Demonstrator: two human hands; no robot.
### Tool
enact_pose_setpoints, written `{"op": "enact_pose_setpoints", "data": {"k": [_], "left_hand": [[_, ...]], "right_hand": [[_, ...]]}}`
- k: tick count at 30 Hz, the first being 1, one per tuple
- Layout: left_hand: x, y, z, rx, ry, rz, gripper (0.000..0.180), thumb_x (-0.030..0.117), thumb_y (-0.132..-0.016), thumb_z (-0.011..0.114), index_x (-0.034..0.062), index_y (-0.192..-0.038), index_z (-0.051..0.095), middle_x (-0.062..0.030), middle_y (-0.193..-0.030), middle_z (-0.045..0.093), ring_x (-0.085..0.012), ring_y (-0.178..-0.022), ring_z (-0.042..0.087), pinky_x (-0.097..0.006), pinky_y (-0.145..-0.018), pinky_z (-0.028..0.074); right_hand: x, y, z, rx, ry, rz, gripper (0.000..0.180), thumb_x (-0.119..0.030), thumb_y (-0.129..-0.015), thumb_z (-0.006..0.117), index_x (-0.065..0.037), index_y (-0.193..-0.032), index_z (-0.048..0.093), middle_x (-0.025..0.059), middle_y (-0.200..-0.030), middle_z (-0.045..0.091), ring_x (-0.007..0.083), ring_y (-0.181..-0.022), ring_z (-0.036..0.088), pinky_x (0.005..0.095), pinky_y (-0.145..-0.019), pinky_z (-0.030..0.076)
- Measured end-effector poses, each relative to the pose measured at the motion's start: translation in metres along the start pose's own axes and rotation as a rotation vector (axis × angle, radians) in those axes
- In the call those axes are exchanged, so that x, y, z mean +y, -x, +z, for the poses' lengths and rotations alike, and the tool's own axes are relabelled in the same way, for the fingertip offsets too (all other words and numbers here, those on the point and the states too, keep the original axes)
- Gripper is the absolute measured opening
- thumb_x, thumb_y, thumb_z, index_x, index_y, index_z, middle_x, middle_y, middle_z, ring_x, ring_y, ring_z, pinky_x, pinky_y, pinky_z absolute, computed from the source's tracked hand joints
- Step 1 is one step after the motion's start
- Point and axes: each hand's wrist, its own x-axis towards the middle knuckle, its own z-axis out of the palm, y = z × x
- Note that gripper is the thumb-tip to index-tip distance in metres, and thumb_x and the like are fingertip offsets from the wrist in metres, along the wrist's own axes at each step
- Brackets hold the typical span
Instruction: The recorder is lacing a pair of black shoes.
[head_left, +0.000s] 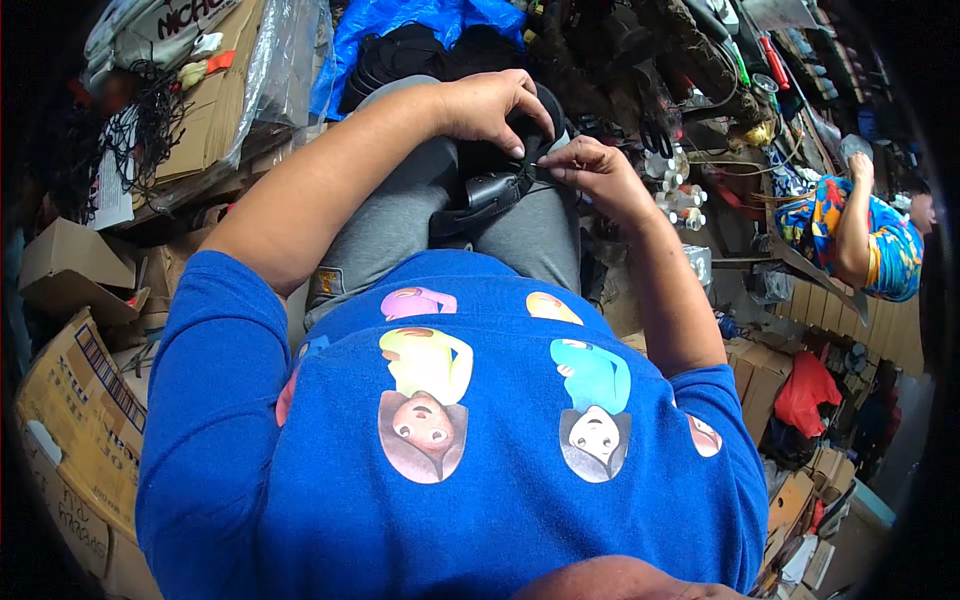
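Observation:
Over my lap, between my grey-trousered thighs, lies a black leather piece with a smooth, shiny part and a curved band; it looks like a sandal or shoe upper, but I cannot tell which. My left hand curls over its far end from above, thumb and fingers bent round the black material. From the right, my right hand pinches a thin black strap or edge at the side of the piece, thumb against forefinger. The two hands' fingertips are close together. Dark material and my fingers hide the exact grip.
Beyond my knees lie black bundles on a blue plastic sheet. Cardboard boxes stand at left. Small bottles cluster right of my right hand. Another person in a colourful shirt sits far right, near a red bag.

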Motion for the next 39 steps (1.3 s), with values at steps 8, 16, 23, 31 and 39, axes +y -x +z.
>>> {"op": "enact_pose_setpoints", "data": {"k": [8, 16, 23, 31, 39], "left_hand": [[0.012, 0.037, 0.011, 0.55, -0.148, 0.032, 0.034, 0.001, -0.077, 0.065, 0.011, -0.109, 0.07, -0.0151, -0.113, 0.054, -0.0302, -0.109, 0.055, -0.036, -0.095, 0.046], [0.034, 0.089, 0.041, 0.559, -0.28, -0.044, 0.016, 0.005, -0.077, 0.069, 0.0158, -0.087, 0.075, -0.0034, -0.08, 0.06, -0.0237, -0.084, 0.06, -0.038, -0.079, 0.044], [0.028, 0.08, 0.047, 0.597, -0.235, -0.086, 0.018, 0.01, -0.077, 0.071, 0.0199, -0.091, 0.076, -0.0034, -0.078, 0.058, -0.0225, -0.085, 0.058, -0.04, -0.081, 0.041], [0.009, 0.069, 0.041, 0.544, -0.227, 0.025, 0.021, 0.008, -0.075, 0.075, 0.0172, -0.093, 0.077, -0.0033, -0.076, 0.051, -0.0212, -0.075, 0.053, -0.036, -0.069, 0.042], [0.006, 0.07, 0.042, 0.47, -0.22, -0.094, 0.02, 0.013, -0.079, 0.072, 0.0249, -0.095, 0.077, -0.0005, -0.082, 0.053, -0.0215, -0.089, 0.054, -0.039, -0.083, 0.039]], "right_hand": [[-0.02, 0.025, 0.023, 0.27, 0.329, -0.21, 0.024, -0.007, -0.076, 0.075, -0.014, -0.098, 0.074, 0.0075, -0.079, 0.058, 0.0241, -0.076, 0.061, 0.0335, -0.07, 0.048], [-0.017, 0.042, 0.047, 0.352, 0.648, -0.316, 0.041, -0.007, -0.081, 0.068, -0.018, -0.121, 0.066, 0.0066, -0.087, 0.056, 0.0253, -0.083, 0.055, 0.038, -0.085, 0.04], [-0.012, 0.036, 0.024, 0.166, 0.337, -0.086, 0.046, 0.008, -0.079, 0.056, -0.016, -0.115, 0.07, 0.0084, -0.09, 0.055, 0.0201, -0.083, 0.057, 0.0289, -0.078, 0.046], [-0.008, 0.018, 0.006, 0.084, 0.209, -0.04, 0.053, 0.016, -0.073, 0.047, -0.014, -0.108, 0.073, 0.0019, -0.086, 0.048, 0.014, -0.081, 0.051, 0.0257, -0.078, 0.044], [-0.011, 0.016, 0.003, 0.069, 0.241, -0.049, 0.057, 0.017, -0.068, 0.044, -0.013, -0.106, 0.074, 0.0019, -0.084, 0.049, 0.0148, -0.082, 0.052, 0.0268, -0.081, 0.044]]}}
